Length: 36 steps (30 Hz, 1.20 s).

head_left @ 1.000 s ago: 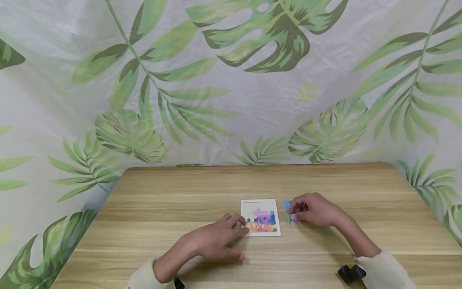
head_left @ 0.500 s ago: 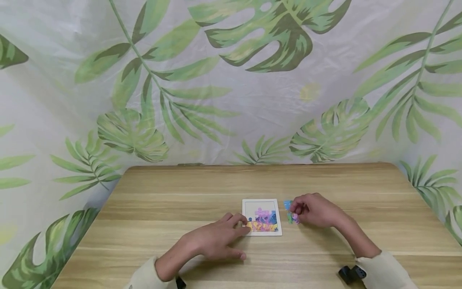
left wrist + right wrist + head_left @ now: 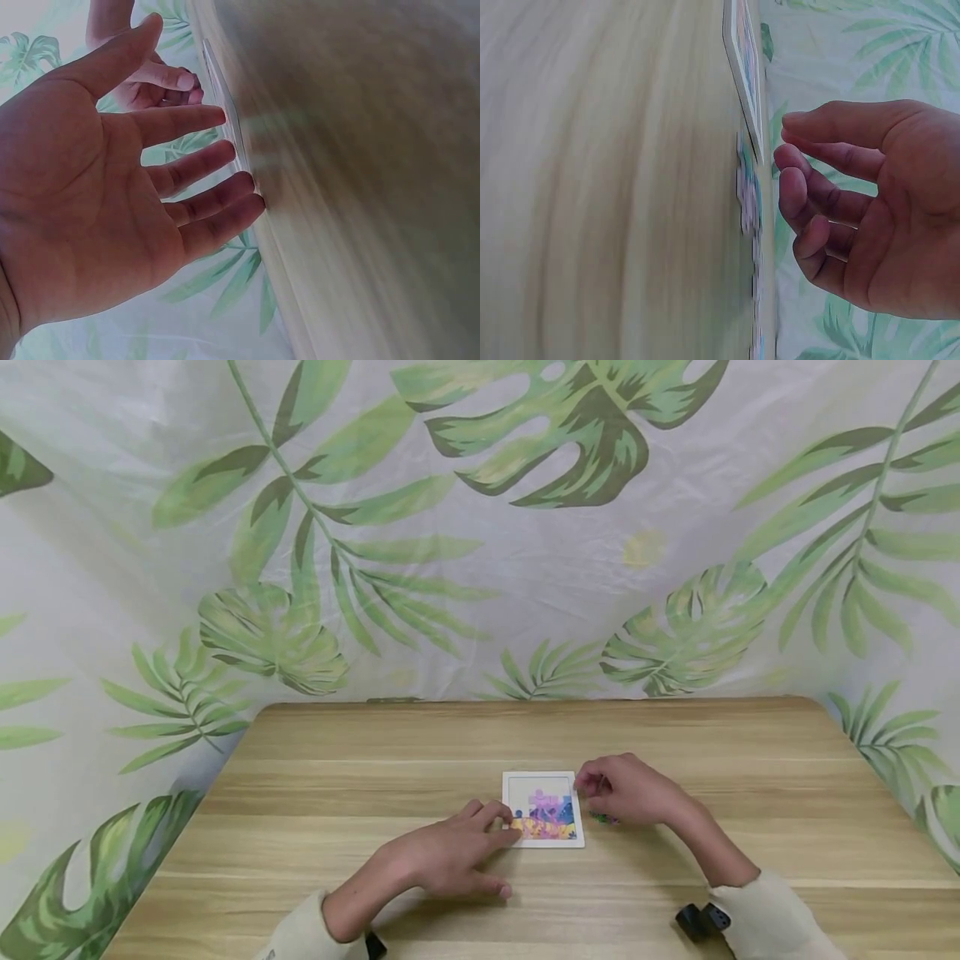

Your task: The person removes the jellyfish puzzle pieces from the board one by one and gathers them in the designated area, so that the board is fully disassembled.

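In the head view a white-framed jigsaw puzzle board (image 3: 542,843) lies on the table, its lower part filled with yellow, pink and blue pieces. My left hand (image 3: 453,856) rests its fingertips at the board's left edge; the left wrist view shows its fingers (image 3: 202,176) nearly straight. Close to the board's right edge is my right hand (image 3: 630,789), fingers curled and thumb near the index fingertip. Whether a piece is between them I cannot tell. Loose puzzle pieces (image 3: 602,817) lie partly hidden beneath this hand; the right wrist view shows several pieces (image 3: 748,187) edge-on.
The wood-grain table (image 3: 375,735) runs back to a wall covering (image 3: 480,568) printed with green leaves. A black wrist device (image 3: 701,921) sits by the right sleeve (image 3: 772,914).
My right hand has moved left from over the loose pieces to the board's right edge. The blue loose piece is no longer visible in the head view. My left hand stays put.
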Available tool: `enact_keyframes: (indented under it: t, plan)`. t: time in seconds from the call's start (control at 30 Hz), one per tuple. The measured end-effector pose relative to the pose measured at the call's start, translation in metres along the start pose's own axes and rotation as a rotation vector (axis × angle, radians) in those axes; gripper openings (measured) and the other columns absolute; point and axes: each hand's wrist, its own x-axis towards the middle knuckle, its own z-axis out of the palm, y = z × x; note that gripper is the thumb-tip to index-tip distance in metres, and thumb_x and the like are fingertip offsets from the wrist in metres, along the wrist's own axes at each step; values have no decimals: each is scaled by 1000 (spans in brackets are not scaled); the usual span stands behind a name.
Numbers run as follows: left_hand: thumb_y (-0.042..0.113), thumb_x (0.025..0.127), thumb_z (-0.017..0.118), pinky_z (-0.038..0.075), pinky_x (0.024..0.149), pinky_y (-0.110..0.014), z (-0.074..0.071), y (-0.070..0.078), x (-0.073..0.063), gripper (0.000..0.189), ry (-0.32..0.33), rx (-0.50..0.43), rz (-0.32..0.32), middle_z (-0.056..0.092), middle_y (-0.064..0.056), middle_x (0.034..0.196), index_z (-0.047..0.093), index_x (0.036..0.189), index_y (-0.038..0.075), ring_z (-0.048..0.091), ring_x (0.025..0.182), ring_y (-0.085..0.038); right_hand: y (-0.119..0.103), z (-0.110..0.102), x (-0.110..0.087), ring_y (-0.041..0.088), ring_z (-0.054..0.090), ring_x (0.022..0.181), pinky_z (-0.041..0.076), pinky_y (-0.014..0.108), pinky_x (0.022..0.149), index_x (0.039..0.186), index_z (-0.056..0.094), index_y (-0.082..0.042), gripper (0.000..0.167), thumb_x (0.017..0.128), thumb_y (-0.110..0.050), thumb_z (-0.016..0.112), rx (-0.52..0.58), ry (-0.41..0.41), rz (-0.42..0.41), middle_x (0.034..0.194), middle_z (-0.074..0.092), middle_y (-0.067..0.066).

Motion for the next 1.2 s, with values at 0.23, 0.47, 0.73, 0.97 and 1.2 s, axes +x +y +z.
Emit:
enact_keyframes:
  t: [0.23,0.47,0.73,0.97,1.2]
  plan:
    - [53,102,70,51,109,-38,-3,3,7,59,42,24,44,45,-1,159,58,151,24,47,136,-20,-11,6,11,9,57,80,50,24,72,108,76,-8,15,94,-3,74,-21,3,9,92,68,-3]
    - [54,102,69,50,112,-38,-3,4,11,59,22,20,34,46,0,158,59,152,24,46,138,-20,-16,13,19,11,59,85,51,25,76,110,76,-8,18,93,0,75,-35,-26,-13,95,71,0]
    - [54,103,67,50,111,-37,-4,3,19,59,22,54,52,48,-1,156,60,152,23,48,135,-21,-22,21,29,14,60,87,50,25,78,108,76,-9,20,90,-1,79,-73,-3,-26,97,69,1]
    - [53,103,68,51,109,-34,-5,1,20,59,18,29,41,48,1,154,61,153,21,47,134,-19,-25,27,35,14,58,83,49,24,74,106,76,-8,23,86,4,80,-64,-13,-16,95,69,1]
    - [52,103,68,52,107,-33,-5,-1,20,58,23,6,34,47,0,156,61,153,23,46,133,-19,-27,28,34,9,55,77,48,23,71,104,76,-8,23,86,7,78,-46,-10,-22,92,70,2]
